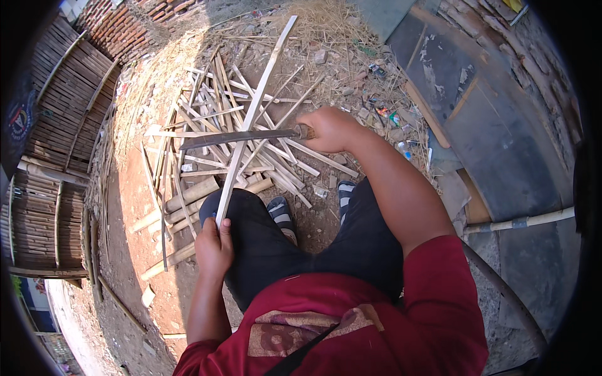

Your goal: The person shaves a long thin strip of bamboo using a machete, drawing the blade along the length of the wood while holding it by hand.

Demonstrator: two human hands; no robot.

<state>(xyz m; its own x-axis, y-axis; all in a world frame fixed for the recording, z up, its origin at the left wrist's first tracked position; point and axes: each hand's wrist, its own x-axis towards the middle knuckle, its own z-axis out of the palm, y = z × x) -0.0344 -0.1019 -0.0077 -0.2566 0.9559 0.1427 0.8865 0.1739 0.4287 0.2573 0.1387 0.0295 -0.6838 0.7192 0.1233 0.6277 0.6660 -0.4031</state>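
I see the left hand (214, 249) at eight o'clock, thumb and fingers pinching the lower end of a pale split-bamboo strip (266, 81), flat, smooth-faced and straight-edged. That strip runs past the left knee (233, 207) and up over the heap, its long axis lying from seven o'clock to about half past twelve, far end pointing up and away from the body. At one o'clock I have the right hand (331, 130) wrapped in a closed fist around the handle of a long knife (216, 139), its broad, dull-grey metal blade pointing to nine o'clock and crossing over the strip at a steep angle. From this height I can't tell whether the edge touches the bamboo. Beneath, from ten to eleven o'clock, thin, angular loose strips (219, 113) lie criss-crossed in a tangle. Thicker round bamboo poles (193, 194) rest at nine, just beside the left knee. Toward two o'clock leans a dark, flat, scuffed board (514, 150); rough brickwork (138, 31) stands at half past ten.
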